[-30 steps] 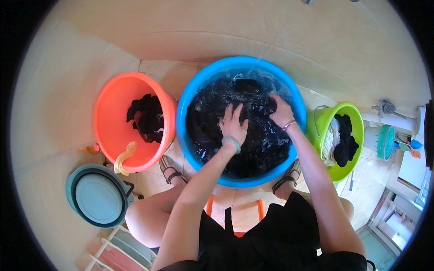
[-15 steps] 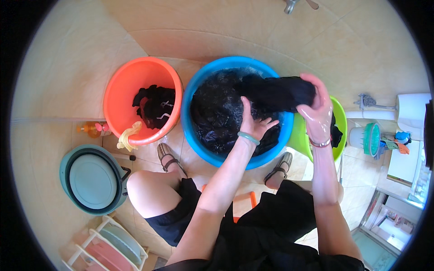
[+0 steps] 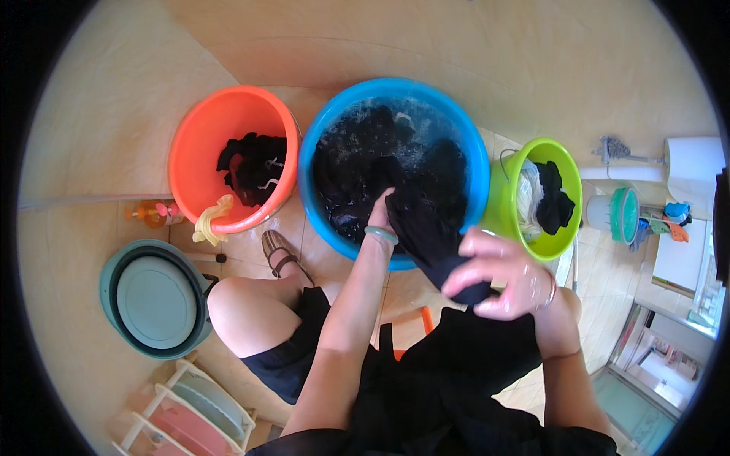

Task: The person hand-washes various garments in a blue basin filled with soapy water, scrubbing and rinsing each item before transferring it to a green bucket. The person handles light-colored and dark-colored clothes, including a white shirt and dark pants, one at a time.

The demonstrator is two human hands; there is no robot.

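A wet black garment [image 3: 422,232] stretches from the water over the near right rim of the blue tub [image 3: 477,144]. My left hand [image 3: 384,213], with a pale green bangle at the wrist, is closed on its middle, low over the water. My right hand [image 3: 506,277] is slightly blurred, its fingers curled round the garment's near end outside the rim. More dark clothes [image 3: 350,137] lie soaking in the tub. Which kind of garment I hold cannot be made out.
An orange bucket [image 3: 194,144] with dark clothes and a pale yellow cloth [image 3: 211,219] over its rim stands left. A lime-green bucket [image 3: 499,201] holding black and white cloth stands right. A folded grey-green basin [image 3: 156,304] and a rack [image 3: 182,410] are at lower left.
My right hand has come down toward me, swinging the garment's end from above the tub's right side to outside its near rim. My left hand has closed on the garment.
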